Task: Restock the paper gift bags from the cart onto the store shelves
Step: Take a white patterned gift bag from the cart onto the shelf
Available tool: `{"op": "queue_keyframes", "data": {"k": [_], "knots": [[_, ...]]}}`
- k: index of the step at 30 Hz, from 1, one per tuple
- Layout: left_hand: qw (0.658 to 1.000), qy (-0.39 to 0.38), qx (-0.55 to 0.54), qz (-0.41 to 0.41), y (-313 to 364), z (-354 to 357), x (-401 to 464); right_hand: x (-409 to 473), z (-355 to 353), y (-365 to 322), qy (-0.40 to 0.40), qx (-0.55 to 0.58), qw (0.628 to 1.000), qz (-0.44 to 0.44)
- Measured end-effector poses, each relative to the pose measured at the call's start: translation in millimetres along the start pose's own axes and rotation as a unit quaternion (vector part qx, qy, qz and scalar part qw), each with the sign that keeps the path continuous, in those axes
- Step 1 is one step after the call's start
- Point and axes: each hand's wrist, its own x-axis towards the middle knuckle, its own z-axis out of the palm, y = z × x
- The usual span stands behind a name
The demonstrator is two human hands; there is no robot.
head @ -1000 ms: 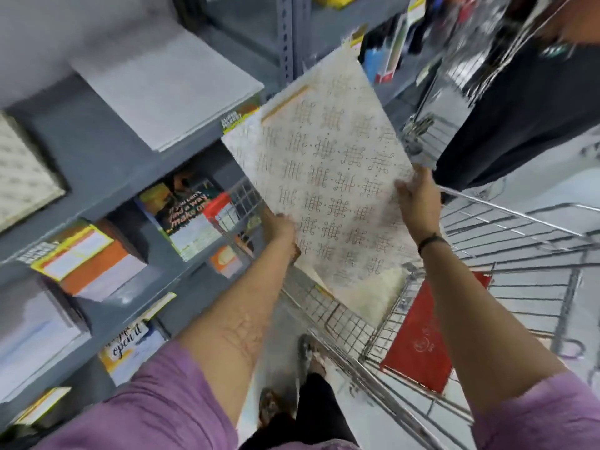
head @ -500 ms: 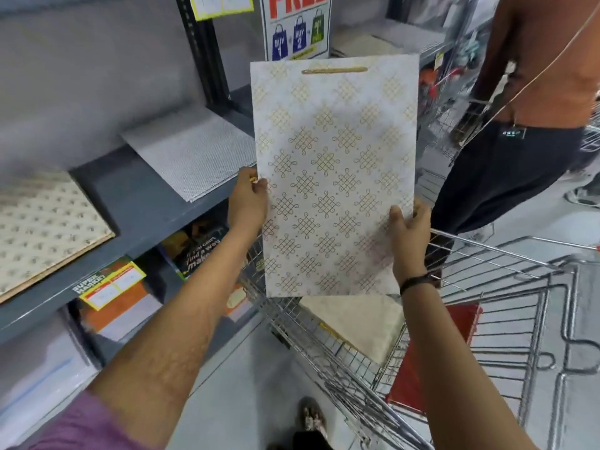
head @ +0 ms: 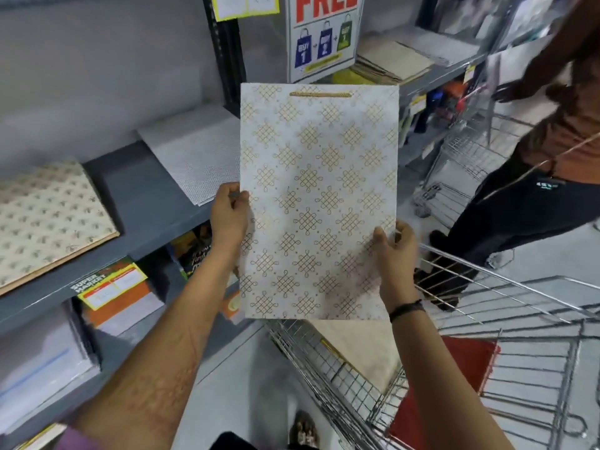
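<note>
I hold a flat white paper gift bag (head: 319, 177) with a gold knot pattern and a gold handle upright in front of me. My left hand (head: 229, 216) grips its left edge and my right hand (head: 394, 251) grips its right edge lower down. Below it stands the wire cart (head: 487, 368), with a cream bag (head: 360, 349) and a red bag (head: 454, 384) inside. On the grey shelf (head: 143, 196) to the left lie a silvery dotted bag stack (head: 194, 151) and a cream patterned stack (head: 45, 216).
A person in dark trousers (head: 526, 203) stands at the right beside another wire cart (head: 461, 164). A "FREE" promo sign (head: 321, 34) hangs on the shelf upright. More bag stacks (head: 393, 60) lie on the far shelf; lower shelves hold boxed goods (head: 120, 297).
The bag has gone from tilted over the cart to upright and square in both hands. My view has risen toward the shelves, and the bag sits a little closer.
</note>
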Motion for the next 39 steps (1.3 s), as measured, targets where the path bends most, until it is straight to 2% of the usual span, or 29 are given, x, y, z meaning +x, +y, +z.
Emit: {"op": "queue_keyframes", "data": {"k": [7,11,18,25,34,37,39], "knots": [[0.982,0.177,-0.057,-0.039,-22,-70,41,6,89,-13,-0.12,0.001,0.992,-0.025],[0.967,0.233,-0.075,-0.069,-32,-99,88,26,156,-26,-0.152,-0.025,0.987,-0.041],[0.966,0.247,-0.01,-0.077,-32,-107,185,99,273,-66,-0.158,-0.131,0.972,-0.117],[0.971,0.193,0.14,-0.021,-43,-83,257,165,354,-77,-0.177,-0.18,0.96,-0.118],[0.962,0.194,0.17,-0.093,-68,-64,275,194,380,-52,-0.182,-0.232,0.949,-0.111],[0.96,0.185,0.18,-0.113,-68,-62,270,194,371,-48,-0.192,-0.248,0.94,-0.135],[0.952,0.215,0.198,-0.095,-61,-60,259,190,356,-47,-0.183,-0.241,0.939,-0.163]]}}
